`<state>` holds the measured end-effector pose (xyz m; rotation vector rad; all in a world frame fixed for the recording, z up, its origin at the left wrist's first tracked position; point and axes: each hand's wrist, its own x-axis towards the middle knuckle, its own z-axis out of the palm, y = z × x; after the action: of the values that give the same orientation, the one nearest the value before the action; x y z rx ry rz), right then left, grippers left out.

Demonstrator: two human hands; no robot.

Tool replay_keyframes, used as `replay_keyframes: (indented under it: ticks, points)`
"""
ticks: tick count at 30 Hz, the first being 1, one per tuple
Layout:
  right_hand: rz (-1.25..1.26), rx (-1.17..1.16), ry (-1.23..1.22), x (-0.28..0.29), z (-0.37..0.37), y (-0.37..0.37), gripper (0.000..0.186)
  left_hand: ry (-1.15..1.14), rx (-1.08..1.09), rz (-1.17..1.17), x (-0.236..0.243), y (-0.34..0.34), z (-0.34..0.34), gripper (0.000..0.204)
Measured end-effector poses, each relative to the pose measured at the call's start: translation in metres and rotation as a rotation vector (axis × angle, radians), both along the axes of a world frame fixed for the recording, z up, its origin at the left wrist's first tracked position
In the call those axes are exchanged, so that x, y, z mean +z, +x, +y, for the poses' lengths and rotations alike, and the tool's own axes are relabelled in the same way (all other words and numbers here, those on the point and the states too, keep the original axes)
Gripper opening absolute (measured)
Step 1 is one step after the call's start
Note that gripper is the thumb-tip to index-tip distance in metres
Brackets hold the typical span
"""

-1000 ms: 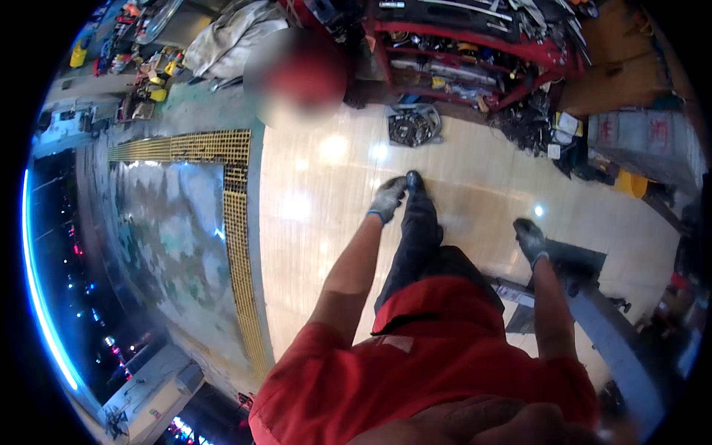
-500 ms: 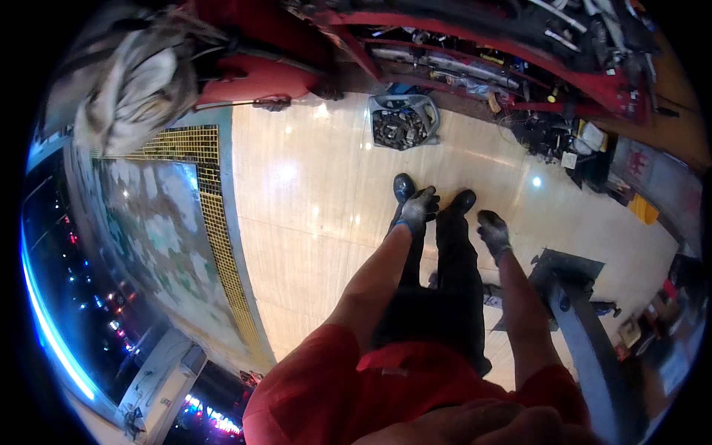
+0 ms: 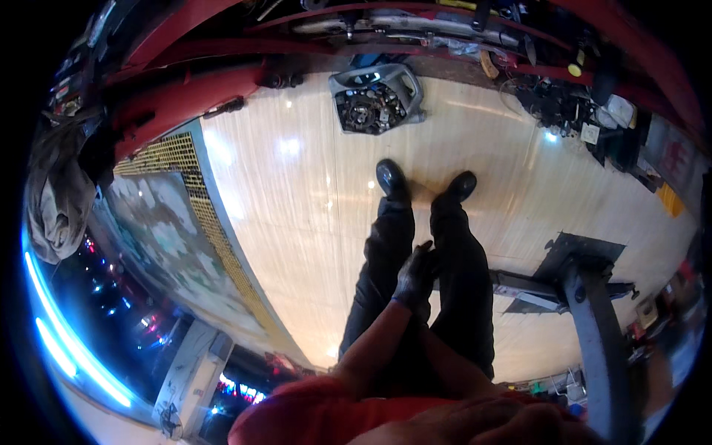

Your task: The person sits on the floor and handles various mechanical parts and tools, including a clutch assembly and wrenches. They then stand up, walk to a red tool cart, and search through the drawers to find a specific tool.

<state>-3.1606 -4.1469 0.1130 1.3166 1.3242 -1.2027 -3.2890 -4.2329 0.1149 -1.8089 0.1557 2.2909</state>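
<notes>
Head view: two hands are brought together between 4 and 5 o'clock from the middle, above two dark-trousered legs [image 3: 463, 285]. Left hand [image 3: 415, 276] and right hand [image 3: 423, 305] are overlapped, the left uppermost, and most of the right is covered; whether fingers are curled, or anything is held between them, cannot be told. One dark glove [image 3: 409, 288] is seen on the left hand, at the same 4-to-5 o'clock place. Two black shoes [image 3: 391, 178] are planted on pale floor [image 3: 297, 222] at 1 and 2 o'clock. One grey plastic bin [image 3: 411, 76] is set at 12 o'clock and is filled with dark metal parts [image 3: 365, 111], among which one round, ringed piece can be made out. At 1 o'clock one red shelf rack [image 3: 645, 59] is loaded with tools too crowded to be counted; one yellow-ended tool [image 3: 576, 67] is distinguished there. Between 3 and 4 o'clock one grey post [image 3: 599, 326] is stood on a dark base plate [image 3: 567, 248]. Yellow grating [image 3: 215, 230] is laid at 9 o'clock, and two lit tubes [image 3: 55, 347] are seen at 8 o'clock.
</notes>
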Motion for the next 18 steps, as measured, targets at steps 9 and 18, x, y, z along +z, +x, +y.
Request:
replay_keyframes:
  ticks: [9,18]
  points:
    - [0.345,-0.104,-0.13,-0.068,-0.019,-0.185,0.039,-0.427,-0.448,0.562,-0.06,-0.152,-0.065,0.053]
    - [0.522,0.06,-0.487,-0.137,-0.059,-0.379,0.037,-1.026,-0.932,0.81,-0.139,-0.262,-0.138,0.047]
